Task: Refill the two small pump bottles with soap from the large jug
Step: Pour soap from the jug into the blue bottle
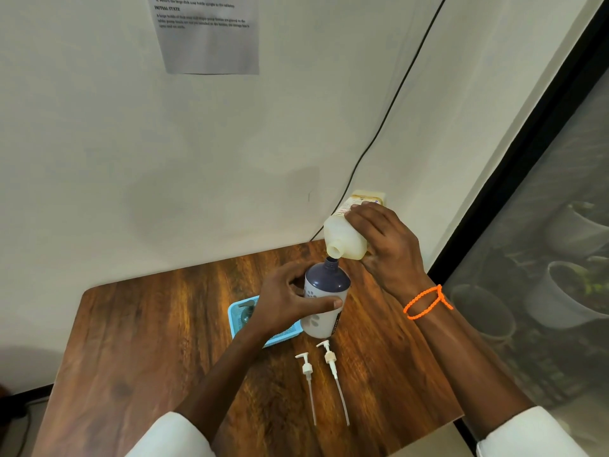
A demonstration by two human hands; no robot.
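From my remote seat I read this as mid-pour on bottle no. 1. My right hand [387, 245] is wrapped round the large jug [346, 237], a pale yellowish translucent plastic w/ a paper label, tipped mouth-down so its open neck sits just above, maybe touching, the neck of the pump bottle [324, 300]. Can't see a soap stream or the fill level; the bottle is opaque. My left hand [290, 301] has its grip closed round that bottle, thumb across the front, fingers behind, holding it slightly tilted just above or on the worktop [148, 328], right of centre. The bottle is smooth plastic, dark blue-grey domed shoulder over a white body w/ grey spots. Second pump bottle [247, 313] lies in the light-blue mesh basket [237, 324] just left of my left hand, mostly hidden; looks clear-ish, apparently w/o its pump, fill unknown. Two white pump heads [324, 377] w/ long thin dip tubes lie side by side on the near worktop, glossy wood-grain. So left to do, as I judge: finish this fill, do bottle no. 2, screw both pumps on, stand the jug upright. An orange beaded wristband [425, 303] sits on my right wrist.
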